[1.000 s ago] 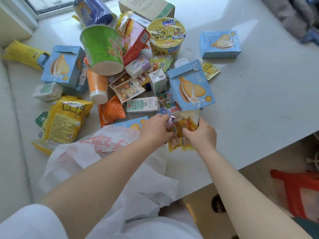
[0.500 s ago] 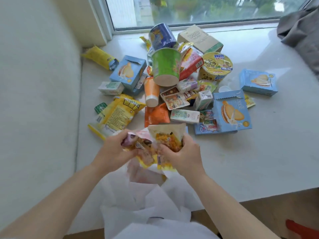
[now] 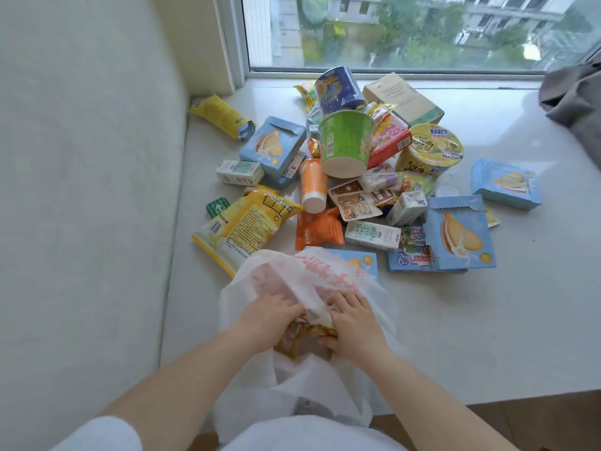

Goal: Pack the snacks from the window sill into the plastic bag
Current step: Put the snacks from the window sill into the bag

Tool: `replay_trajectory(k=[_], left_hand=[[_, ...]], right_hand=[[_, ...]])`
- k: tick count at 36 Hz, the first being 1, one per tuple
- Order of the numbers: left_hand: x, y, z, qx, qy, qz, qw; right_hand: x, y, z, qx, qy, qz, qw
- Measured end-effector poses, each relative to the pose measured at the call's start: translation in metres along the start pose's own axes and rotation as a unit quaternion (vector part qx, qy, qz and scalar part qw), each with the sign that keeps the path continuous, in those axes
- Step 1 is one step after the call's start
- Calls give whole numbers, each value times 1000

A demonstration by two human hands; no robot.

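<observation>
Left hand [image 3: 271,315] and right hand [image 3: 353,325] both grip a bundle of yellow snack packets [image 3: 304,340], fingers curled round it, pressing it into the mouth of the white plastic bag [image 3: 312,278]. The bag lies at the near edge of the window sill [image 3: 487,320]. The remaining snack pile [image 3: 351,177] sits just beyond the bag, toward the window.

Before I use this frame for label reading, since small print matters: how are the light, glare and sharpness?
Head view: soft daylight from the window, faint shadows only. Mild glare on the sill at the far right. Wide-angle bending curves the window frame. Big print on the yellow noodle bowl reads; small print is smeared. Both hands are in the plastic bag, slightly soft.
</observation>
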State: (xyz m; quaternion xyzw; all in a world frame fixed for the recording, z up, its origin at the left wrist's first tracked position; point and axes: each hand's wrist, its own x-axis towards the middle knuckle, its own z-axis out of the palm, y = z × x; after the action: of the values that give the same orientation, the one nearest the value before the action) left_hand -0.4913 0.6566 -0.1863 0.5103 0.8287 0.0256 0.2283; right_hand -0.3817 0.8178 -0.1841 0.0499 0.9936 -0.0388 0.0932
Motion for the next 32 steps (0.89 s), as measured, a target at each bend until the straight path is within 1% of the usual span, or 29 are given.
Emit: replay_trajectory(k=[3, 6, 9, 11, 14, 17, 19, 21, 23, 25, 27, 29, 31, 32], left_hand=[[5, 4, 5, -5, 11, -29, 1000], [11, 7, 7, -12, 6, -63, 998], [16, 12, 7, -4, 2, -92, 996], [19, 14, 8, -3, -3, -107, 994], [23, 13, 8, -5, -21, -117, 993], [26, 13, 3, 14, -41, -106, 993], [29, 13, -1, 5, -55, -89, 995], [32, 11, -3, -30, -45, -81, 995], [33, 7, -5, -74, -33, -88, 993], [30, 4, -5, -93, -48, -87, 991], [27, 2, -5, -73, -71, -78, 992], [24, 2, -2, -7, -74, -65, 995], [20, 3, 2, 26, -44, -62, 997], [19, 4, 3, 21, -13, -59, 998]], right_hand=[[6, -3, 7, -7, -77, 76, 994], [8, -14, 4, -5, -109, 139, 984], [9, -20, 6, 38, -84, 140, 986], [5, -23, 7, 46, -87, 124, 987], [-3, -23, 10, 39, -139, 110, 983], [-11, -15, 16, -22, -195, 106, 975], [-11, -9, 16, -37, -208, 110, 971], [-8, -3, 12, 15, -231, 129, 964], [-5, 6, 9, 106, -255, 164, 947], [-5, 16, 7, 165, -277, 184, 929], [-9, 19, 7, 130, -293, 165, 933], [-14, 13, 8, 74, -304, 136, 940], [-16, 5, 6, 73, -280, 140, 947], [-16, 2, 2, 79, -249, 148, 954]])
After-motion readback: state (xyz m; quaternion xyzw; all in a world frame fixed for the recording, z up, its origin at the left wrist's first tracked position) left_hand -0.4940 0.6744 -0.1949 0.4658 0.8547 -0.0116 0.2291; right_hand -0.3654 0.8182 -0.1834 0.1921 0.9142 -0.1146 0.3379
